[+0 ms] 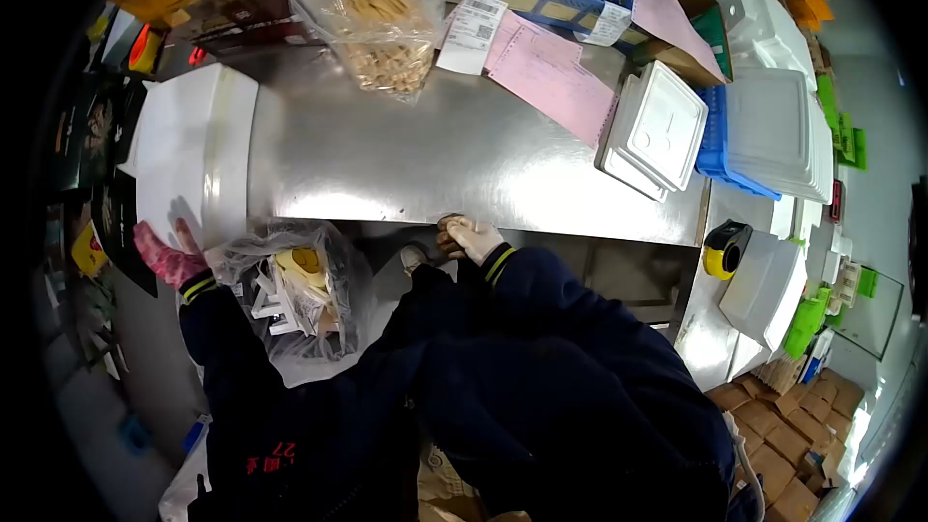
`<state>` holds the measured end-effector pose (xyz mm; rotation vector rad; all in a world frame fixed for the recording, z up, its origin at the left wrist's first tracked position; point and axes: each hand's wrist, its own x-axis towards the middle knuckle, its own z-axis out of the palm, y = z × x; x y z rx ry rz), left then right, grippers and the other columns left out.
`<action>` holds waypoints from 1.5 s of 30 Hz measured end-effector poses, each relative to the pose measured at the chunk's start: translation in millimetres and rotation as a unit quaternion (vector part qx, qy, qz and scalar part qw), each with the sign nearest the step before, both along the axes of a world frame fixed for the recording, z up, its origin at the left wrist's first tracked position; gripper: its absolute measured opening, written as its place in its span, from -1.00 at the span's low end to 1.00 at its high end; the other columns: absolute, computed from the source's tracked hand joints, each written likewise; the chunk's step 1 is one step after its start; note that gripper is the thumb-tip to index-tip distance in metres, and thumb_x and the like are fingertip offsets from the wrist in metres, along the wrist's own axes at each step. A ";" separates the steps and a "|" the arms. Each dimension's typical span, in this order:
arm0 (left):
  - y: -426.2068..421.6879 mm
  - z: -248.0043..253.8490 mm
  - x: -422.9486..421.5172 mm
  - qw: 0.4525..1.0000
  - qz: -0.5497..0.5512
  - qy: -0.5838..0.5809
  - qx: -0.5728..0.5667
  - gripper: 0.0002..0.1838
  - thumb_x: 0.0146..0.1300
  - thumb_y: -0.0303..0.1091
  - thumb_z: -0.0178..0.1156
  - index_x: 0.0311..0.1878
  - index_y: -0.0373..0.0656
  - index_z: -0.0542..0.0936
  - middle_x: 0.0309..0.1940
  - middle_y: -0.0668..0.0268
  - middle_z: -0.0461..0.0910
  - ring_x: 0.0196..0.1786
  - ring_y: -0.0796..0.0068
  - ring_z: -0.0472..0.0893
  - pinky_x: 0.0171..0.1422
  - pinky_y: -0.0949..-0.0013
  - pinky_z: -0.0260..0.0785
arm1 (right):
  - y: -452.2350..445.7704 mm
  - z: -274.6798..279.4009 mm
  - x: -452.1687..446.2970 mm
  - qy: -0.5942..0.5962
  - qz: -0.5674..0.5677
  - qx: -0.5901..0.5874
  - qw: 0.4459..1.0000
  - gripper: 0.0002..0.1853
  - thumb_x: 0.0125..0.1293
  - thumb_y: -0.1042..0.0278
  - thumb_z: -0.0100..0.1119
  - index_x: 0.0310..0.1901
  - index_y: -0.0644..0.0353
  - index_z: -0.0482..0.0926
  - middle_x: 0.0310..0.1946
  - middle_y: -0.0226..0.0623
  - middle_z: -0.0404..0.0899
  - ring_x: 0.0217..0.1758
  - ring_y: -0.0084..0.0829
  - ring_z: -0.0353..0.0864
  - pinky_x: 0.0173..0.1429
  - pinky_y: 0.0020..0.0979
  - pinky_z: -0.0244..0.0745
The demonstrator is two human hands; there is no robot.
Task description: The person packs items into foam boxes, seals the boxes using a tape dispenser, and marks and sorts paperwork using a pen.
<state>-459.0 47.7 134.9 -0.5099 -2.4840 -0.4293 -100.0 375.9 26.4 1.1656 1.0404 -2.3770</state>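
Note:
My left hand [172, 253], in a pink and red patterned glove, has its fingers spread against the near end of a white foam box [184, 150]. The box stands on the left end of a steel table [387, 164], with clear tape along its side. My right hand [470, 238], in a pale glove with dark, dirty-looking fingers, is curled at the table's front edge. Whatever those fingers hold, if anything, cannot be made out. Just right of my left hand, below the table, a clear bag [338, 280] lines a bin of discarded paper and scraps.
At the back lies a clear bag of pale tan pieces [387, 39]. Pink sheets [551, 77] and white plastic lids [662, 126] occupy the table's right half. Farther right are a blue basket [715, 140], a yellow and black tape measure-like item [725, 249] and another white foam box [764, 285].

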 end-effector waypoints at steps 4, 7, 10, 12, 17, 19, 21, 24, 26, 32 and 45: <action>14.7 -18.2 5.3 0.984 -0.001 -0.056 -0.167 -0.33 0.19 -0.07 0.13 0.26 -0.28 0.22 0.25 -0.02 0.22 0.32 0.13 0.19 0.36 0.21 0.06 | 14.9 44.1 -7.0 0.080 -0.010 0.042 0.996 -0.74 0.36 0.35 -0.16 -0.01 0.27 0.40 -0.42 -0.41 0.43 -0.46 -0.66 0.38 -0.39 -0.63 0.34; 41.5 5.0 17.6 0.990 0.006 0.078 -0.117 -0.30 0.17 -0.02 0.15 0.23 -0.34 0.25 0.21 -0.05 0.26 0.29 0.09 0.23 0.35 0.23 0.08 | 37.8 40.5 0.4 0.151 -0.020 0.138 0.979 -0.71 0.34 0.31 -0.12 0.00 0.29 0.42 -0.40 -0.39 0.48 -0.46 -0.63 0.42 -0.37 -0.60 0.37; 43.3 -15.6 11.5 0.963 0.058 -0.099 -0.245 -0.32 0.20 -0.03 0.13 0.23 -0.34 0.25 0.23 -0.03 0.24 0.31 0.09 0.21 0.38 0.25 0.04 | 75.2 22.5 7.8 0.108 0.045 0.296 0.948 -0.64 0.35 0.27 -0.11 0.03 0.38 0.43 -0.39 -0.42 0.51 -0.45 -0.67 0.45 -0.33 -0.63 0.38; 44.9 -19.2 3.9 0.963 0.080 -0.118 -0.229 -0.32 0.19 -0.04 0.14 0.23 -0.33 0.25 0.23 -0.04 0.23 0.31 0.09 0.21 0.38 0.24 0.03 | 97.0 22.8 9.4 0.123 0.034 0.330 0.935 -0.64 0.34 0.28 -0.10 0.03 0.38 0.43 -0.40 -0.42 0.52 -0.47 -0.67 0.45 -0.33 -0.63 0.37; 116.0 -42.3 51.6 0.925 -0.139 -0.271 0.229 -0.53 0.15 -0.16 0.13 0.10 -0.15 0.41 0.22 0.05 0.27 0.31 0.18 0.22 0.38 0.15 0.05 | 137.3 16.1 17.6 0.146 0.036 0.400 0.904 -0.63 0.30 0.35 -0.03 0.08 0.38 0.40 -0.34 -0.36 0.54 -0.42 -0.67 0.45 -0.31 -0.64 0.38; 186.6 -46.9 103.8 0.732 -0.267 -0.405 0.479 -0.63 0.10 -0.25 0.14 0.02 -0.03 0.49 0.20 0.12 0.32 0.31 0.25 0.23 0.34 0.13 0.12 | 148.9 26.4 16.1 0.132 0.052 0.435 0.889 -0.70 0.23 0.32 -0.02 -0.09 0.33 0.50 -0.25 -0.08 0.58 -0.16 -0.17 0.57 -0.06 -0.40 0.44; 253.2 -56.5 147.7 0.672 -0.312 -0.502 0.446 -0.62 0.04 -0.33 0.20 -0.01 -0.03 0.52 0.15 0.14 0.37 0.29 0.31 0.27 0.26 0.18 0.23 | 157.3 36.0 17.0 0.138 0.085 0.433 0.887 -0.71 0.23 0.32 -0.03 -0.10 0.32 0.50 -0.26 -0.08 0.58 -0.18 -0.17 0.57 -0.08 -0.39 0.44; 368.6 -36.9 179.8 0.862 -0.420 -0.274 0.068 -0.55 0.01 -0.50 0.29 0.03 -0.26 0.47 -0.05 0.09 0.49 -0.10 0.20 0.55 -0.02 0.35 0.43 | 163.6 31.0 21.1 0.179 0.138 0.493 0.840 -0.68 0.27 0.36 -0.02 0.00 0.34 0.46 -0.32 -0.22 0.60 -0.34 -0.52 0.58 -0.21 -0.55 0.44; 416.6 -43.9 184.6 0.887 -0.406 -0.217 0.038 -0.54 0.02 -0.49 0.29 0.05 -0.21 0.46 -0.05 0.14 0.49 -0.08 0.28 0.54 -0.05 0.38 0.45 | 166.5 34.1 23.0 0.178 0.128 0.466 0.857 -0.68 0.25 0.33 -0.02 -0.03 0.33 0.48 -0.32 -0.15 0.59 -0.27 -0.35 0.57 -0.15 -0.46 0.44; 492.7 -80.5 164.9 0.903 -0.280 -0.310 -0.100 -0.40 0.06 -0.14 0.25 0.15 -0.19 0.36 0.01 0.07 0.45 0.02 0.10 0.46 0.10 0.22 0.33 | 169.6 17.3 26.5 0.234 0.127 0.486 0.832 -0.69 0.22 0.33 -0.01 -0.06 0.29 0.50 -0.40 -0.14 0.57 -0.30 -0.20 0.57 -0.20 -0.34 0.46; 514.6 -75.8 166.8 0.863 -0.179 -0.440 -0.172 -0.44 -0.01 -0.18 0.27 0.08 -0.12 0.37 -0.19 0.19 0.56 -0.09 0.23 0.53 -0.02 0.22 0.35 | 172.3 15.8 23.8 0.247 0.267 0.524 0.770 -0.61 0.16 0.31 -0.04 0.02 0.29 0.41 -0.54 -0.23 0.54 -0.43 -0.23 0.56 -0.33 -0.32 0.47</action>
